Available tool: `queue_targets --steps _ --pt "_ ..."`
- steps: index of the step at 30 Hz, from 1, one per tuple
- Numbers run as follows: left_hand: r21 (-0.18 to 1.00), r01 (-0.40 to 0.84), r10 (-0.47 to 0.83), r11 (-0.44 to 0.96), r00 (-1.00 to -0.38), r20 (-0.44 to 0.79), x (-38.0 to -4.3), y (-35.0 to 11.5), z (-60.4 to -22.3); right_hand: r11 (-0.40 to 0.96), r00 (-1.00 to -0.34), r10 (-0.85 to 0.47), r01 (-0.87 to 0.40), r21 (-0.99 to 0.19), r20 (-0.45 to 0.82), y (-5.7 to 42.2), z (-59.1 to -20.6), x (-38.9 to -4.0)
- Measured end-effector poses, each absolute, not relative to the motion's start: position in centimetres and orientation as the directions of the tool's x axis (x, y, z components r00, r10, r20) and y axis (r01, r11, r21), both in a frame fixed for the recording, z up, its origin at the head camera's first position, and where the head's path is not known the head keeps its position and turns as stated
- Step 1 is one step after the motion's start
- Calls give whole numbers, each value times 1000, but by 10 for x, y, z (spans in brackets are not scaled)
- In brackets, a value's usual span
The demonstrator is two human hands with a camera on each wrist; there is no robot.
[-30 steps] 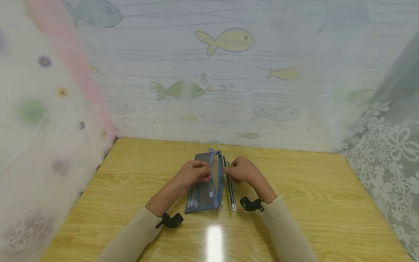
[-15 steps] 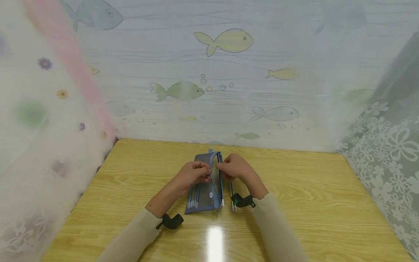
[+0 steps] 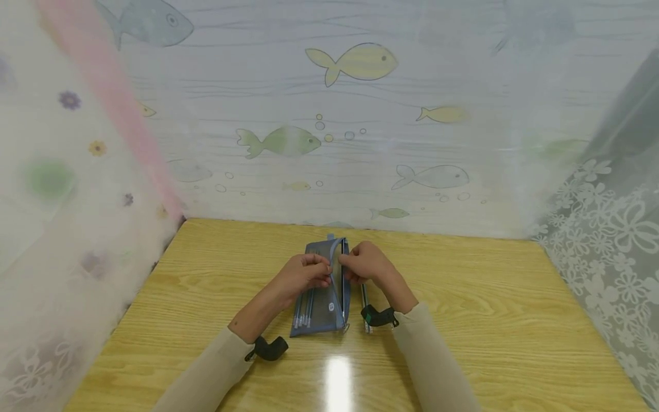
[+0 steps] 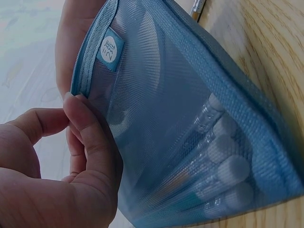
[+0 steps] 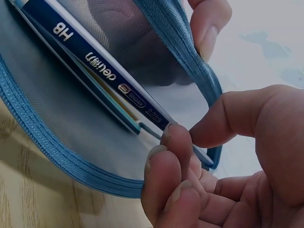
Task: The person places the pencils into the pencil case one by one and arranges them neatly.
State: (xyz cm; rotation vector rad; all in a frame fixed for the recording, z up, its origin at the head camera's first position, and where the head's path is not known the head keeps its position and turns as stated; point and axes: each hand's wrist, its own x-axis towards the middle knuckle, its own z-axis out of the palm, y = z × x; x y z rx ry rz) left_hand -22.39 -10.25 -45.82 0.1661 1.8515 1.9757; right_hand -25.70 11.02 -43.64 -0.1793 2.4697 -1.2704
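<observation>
A blue mesh pencil case (image 3: 321,312) lies on the table with its zipped mouth spread wide. My left hand (image 3: 308,271) pinches one edge of that mouth between thumb and fingers. Several pencils with white ends (image 4: 228,166) show through the mesh. With thumb and fingertips, my right hand (image 3: 369,262) holds a dark blue HB pencil (image 5: 99,61) in the mouth of the case. Behind it in the right wrist view is a teal pencil (image 5: 118,111) inside the case. More pencils (image 3: 364,294) lie on the table right of the case, partly hidden by the right wrist.
The wood-grain table (image 3: 489,320) extends to both sides. A pale curtain printed with fish (image 3: 360,171) stands along its back edge, with more curtains at left and right. Black wrist cameras (image 3: 378,316) stick out beneath both wrists.
My right hand has moved left from the pencils on the table to the case mouth, bringing a pencil along; the pencil now sits deeper inside. The left hand has stayed put.
</observation>
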Motion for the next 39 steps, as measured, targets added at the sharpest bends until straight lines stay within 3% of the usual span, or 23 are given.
queue_targets --steps 15,26,39 --pt "973 -227 389 -48 -901 -191 -229 -104 -479 615 -923 -273 49 -787 -271 108 -446 -256" --pt "970 -230 392 -78 -902 -182 -233 -105 -493 698 -945 -266 -51 -714 -192 124 -456 -251" --pt "968 -235 392 -89 -902 -183 -234 -107 -509 803 -962 -210 -68 -592 -173 145 -474 -245"
